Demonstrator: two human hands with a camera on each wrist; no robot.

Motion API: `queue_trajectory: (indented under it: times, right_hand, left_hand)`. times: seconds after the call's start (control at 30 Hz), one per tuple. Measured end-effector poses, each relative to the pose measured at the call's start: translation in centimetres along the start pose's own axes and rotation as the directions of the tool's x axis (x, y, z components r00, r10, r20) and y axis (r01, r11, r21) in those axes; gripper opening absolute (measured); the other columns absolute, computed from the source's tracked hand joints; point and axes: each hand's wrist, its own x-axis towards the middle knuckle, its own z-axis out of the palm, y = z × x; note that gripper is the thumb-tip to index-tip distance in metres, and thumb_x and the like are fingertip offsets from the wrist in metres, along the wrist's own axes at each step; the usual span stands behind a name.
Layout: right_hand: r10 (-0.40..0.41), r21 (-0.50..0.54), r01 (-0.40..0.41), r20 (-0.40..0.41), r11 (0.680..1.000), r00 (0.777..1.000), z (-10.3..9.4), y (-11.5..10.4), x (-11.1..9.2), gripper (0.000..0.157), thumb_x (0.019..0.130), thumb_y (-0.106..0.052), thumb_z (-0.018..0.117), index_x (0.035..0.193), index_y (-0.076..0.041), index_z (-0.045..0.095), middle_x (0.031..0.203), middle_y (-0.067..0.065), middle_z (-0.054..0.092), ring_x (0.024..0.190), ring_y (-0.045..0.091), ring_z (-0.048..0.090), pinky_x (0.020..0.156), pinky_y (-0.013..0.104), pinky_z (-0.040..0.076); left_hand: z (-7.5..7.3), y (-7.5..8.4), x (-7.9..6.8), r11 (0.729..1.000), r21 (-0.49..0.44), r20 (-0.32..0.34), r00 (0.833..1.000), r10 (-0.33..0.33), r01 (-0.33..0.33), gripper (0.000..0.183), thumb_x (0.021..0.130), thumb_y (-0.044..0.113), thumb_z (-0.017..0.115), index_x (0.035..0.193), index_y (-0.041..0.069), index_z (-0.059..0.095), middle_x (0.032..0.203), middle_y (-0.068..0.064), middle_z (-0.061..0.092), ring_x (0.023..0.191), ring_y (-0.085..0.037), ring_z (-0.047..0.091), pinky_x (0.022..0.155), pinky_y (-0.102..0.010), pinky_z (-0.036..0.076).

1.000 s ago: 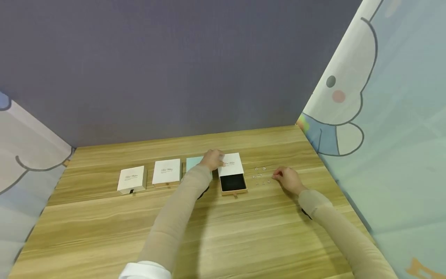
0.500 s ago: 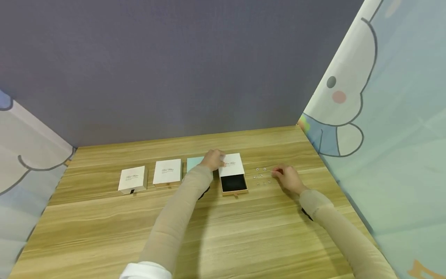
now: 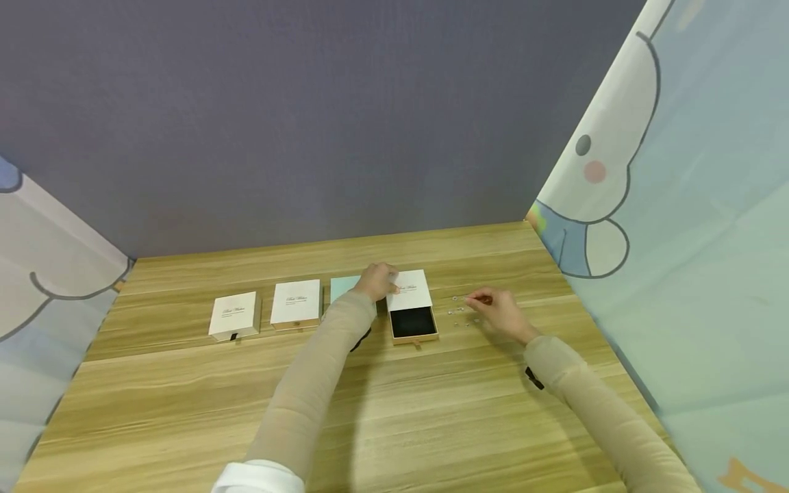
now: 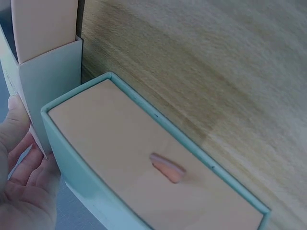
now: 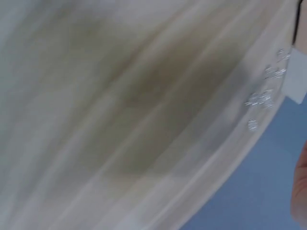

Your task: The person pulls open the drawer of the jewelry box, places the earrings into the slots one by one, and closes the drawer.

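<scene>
In the head view, my left hand [image 3: 377, 279] grips the back left of a white box [image 3: 409, 291] with printed lettering. The left wrist view shows the thumb on one face and the curled fingers [image 4: 36, 167] behind it. This box's drawer [image 3: 413, 323] is pulled partway out toward me, with a black lining. My right hand [image 3: 501, 311] hovers over several tiny shiny pieces [image 3: 456, 311], perhaps jewellery, right of the box. Its thumb and fingertips are close together; whether they hold anything is too small to tell. The right wrist view shows only its edge [image 5: 300, 191].
A mint-green box [image 4: 120, 143] with a small pull tab stands beside the gripped box, partly behind my left arm. Further left are a white box [image 3: 296, 302] and a cream box [image 3: 234, 315]. The wooden table [image 3: 431, 424] meets a grey wall [image 3: 333, 123] at the back.
My right hand has moved a little to the left, over the tiny pieces, and its fingertips now cover some of them. The left hand and the boxes stay put.
</scene>
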Motion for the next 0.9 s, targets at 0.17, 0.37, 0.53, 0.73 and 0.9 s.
queue_trajectory:
  times: [0.17, 0.37, 0.53, 0.73, 0.9]
  right_hand:
    - [-0.059, 0.038, 0.059, 0.01, 0.998, 0.998, 0.5, -1.3, 0.1, 0.022, 0.088, -0.021, 0.062, 0.097, -0.001, 0.068, 0.088, 0.01, 0.068, 0.076, 0.022, 0.062, 0.064, 0.022, 0.051]
    - [-0.084, 0.047, 0.081, 0.065, 0.996, 0.994, 1.2, -2.7, 0.4, 0.021, 0.088, -0.017, 0.062, 0.097, 0.001, 0.068, 0.09, 0.01, 0.067, 0.077, 0.02, 0.061, 0.065, 0.025, 0.052]
    - [-0.1, 0.125, 0.081, 0.159, 0.989, 0.982, 1.9, -3.9, 0.5, 0.026, 0.089, -0.02, 0.06, 0.096, 0.004, 0.066, 0.09, 0.017, 0.066, 0.075, 0.026, 0.06, 0.061, 0.027, 0.051]
    - [-0.062, 0.139, 0.029, 0.239, 0.99, 0.969, 3.3, -5.1, 0.8, 0.015, 0.088, -0.011, 0.06, 0.095, 0.0, 0.069, 0.091, 0.014, 0.068, 0.075, 0.015, 0.059, 0.064, 0.024, 0.05]
    - [-0.005, 0.137, -0.036, 0.285, 0.99, 0.958, 4.8, -5.5, 1.2, 0.013, 0.087, -0.009, 0.061, 0.091, 0.0, 0.069, 0.081, 0.014, 0.067, 0.067, 0.018, 0.061, 0.06, 0.031, 0.054]
  left_hand:
    - [0.1, -0.1, 0.1, 1.0, -0.013, 0.008, 1.0, -0.007, 0.007, 0.053, 0.082, 0.015, 0.068, 0.131, 0.005, 0.05, 0.136, -0.011, 0.048, 0.126, -0.03, 0.043, 0.104, -0.039, 0.04]
    - [0.1, 0.1, 0.4, 0.999, -0.014, 0.009, 0.999, -0.037, 0.038, 0.053, 0.082, 0.014, 0.068, 0.131, 0.007, 0.05, 0.136, -0.01, 0.048, 0.126, -0.03, 0.043, 0.104, -0.039, 0.04]
    - [0.0, 0.1, 0.5, 0.999, -0.011, 0.014, 0.999, -0.05, 0.05, 0.051, 0.082, 0.015, 0.068, 0.13, 0.008, 0.051, 0.137, -0.009, 0.047, 0.128, -0.03, 0.04, 0.105, -0.04, 0.038]
    - [0.0, 0.2, 0.3, 0.999, -0.015, 0.008, 0.999, -0.05, 0.05, 0.051, 0.082, 0.016, 0.068, 0.13, 0.008, 0.052, 0.135, -0.009, 0.049, 0.126, -0.03, 0.043, 0.103, -0.04, 0.04]
    - [-0.1, 0.4, 0.1, 0.999, -0.006, -0.004, 0.999, -0.031, 0.031, 0.05, 0.082, 0.016, 0.068, 0.129, 0.007, 0.053, 0.133, -0.01, 0.051, 0.126, -0.03, 0.043, 0.104, -0.04, 0.039]
